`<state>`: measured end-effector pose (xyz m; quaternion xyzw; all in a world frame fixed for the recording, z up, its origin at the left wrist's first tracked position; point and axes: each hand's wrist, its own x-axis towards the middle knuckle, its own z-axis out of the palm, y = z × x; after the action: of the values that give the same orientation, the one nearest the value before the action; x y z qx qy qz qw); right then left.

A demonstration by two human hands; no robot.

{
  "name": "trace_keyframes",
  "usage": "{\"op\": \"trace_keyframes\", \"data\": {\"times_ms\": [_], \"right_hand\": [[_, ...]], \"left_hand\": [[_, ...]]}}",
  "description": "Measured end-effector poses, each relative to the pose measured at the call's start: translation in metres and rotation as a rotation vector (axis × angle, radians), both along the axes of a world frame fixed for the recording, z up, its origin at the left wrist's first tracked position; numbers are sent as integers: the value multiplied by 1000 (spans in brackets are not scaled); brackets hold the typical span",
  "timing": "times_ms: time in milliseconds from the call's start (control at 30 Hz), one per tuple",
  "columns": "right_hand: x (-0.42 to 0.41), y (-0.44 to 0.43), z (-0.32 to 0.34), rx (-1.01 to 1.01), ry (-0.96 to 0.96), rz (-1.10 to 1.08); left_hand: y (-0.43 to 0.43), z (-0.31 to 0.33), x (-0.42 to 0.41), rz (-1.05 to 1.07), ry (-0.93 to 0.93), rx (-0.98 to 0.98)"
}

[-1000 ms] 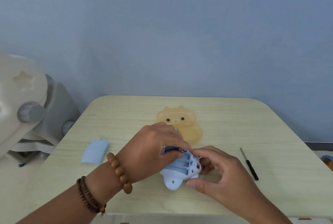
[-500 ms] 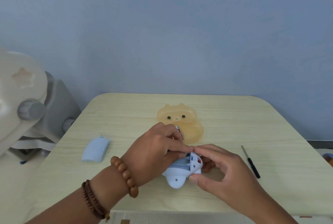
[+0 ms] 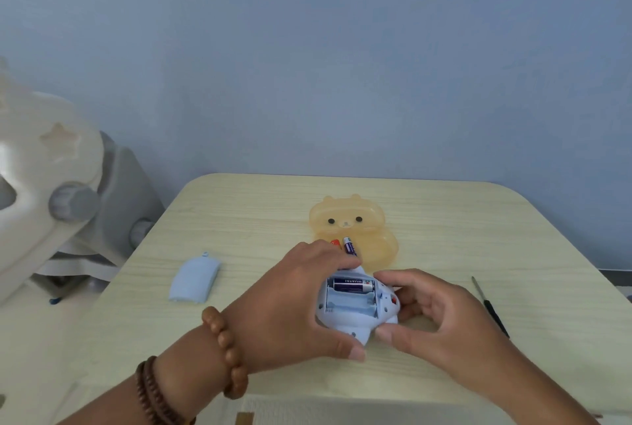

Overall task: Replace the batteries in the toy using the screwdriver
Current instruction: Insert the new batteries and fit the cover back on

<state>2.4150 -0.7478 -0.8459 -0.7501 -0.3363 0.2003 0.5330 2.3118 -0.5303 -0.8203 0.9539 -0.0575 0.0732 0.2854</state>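
Observation:
The pale blue toy (image 3: 352, 317) lies upside down near the table's front, its battery bay open. One purple battery (image 3: 350, 286) sits in the far slot; the near slot is bare. My left hand (image 3: 290, 301) grips the toy's left side, thumb at its lower edge. My right hand (image 3: 434, 318) holds its right side. Two loose batteries, one purple (image 3: 349, 246) and one orange (image 3: 336, 244), lie just behind my left fingers. The blue battery cover (image 3: 195, 278) rests on the table to the left. The black screwdriver (image 3: 489, 306) lies to the right, untouched.
An orange translucent bear-shaped box (image 3: 354, 228) sits behind the toy on the light wooden table (image 3: 444, 219). A white and grey chair-like object (image 3: 61, 199) stands off the table's left side. A blue wall is behind.
My left fingers have lifted off the battery bay, so the seated purple battery now shows. The toy has been turned flatter, its bay facing up. Both hands stay on it.

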Motion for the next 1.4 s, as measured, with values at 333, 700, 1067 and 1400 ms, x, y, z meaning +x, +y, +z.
{"op": "trace_keyframes", "data": {"times_ms": [333, 700, 1067, 1400], "right_hand": [[-5, 44, 31, -196, 138, -267], [-9, 39, 27, -171, 218, -308], [-12, 36, 22, -130, 198, -375], [-16, 36, 20, -128, 190, -386]], "left_hand": [[-6, -12, -2, 59, -100, -20], [5, 1, -3, 23, -19, -136], [53, 4, -16, 182, 313, 177], [63, 16, -17, 297, 259, -82]]}}
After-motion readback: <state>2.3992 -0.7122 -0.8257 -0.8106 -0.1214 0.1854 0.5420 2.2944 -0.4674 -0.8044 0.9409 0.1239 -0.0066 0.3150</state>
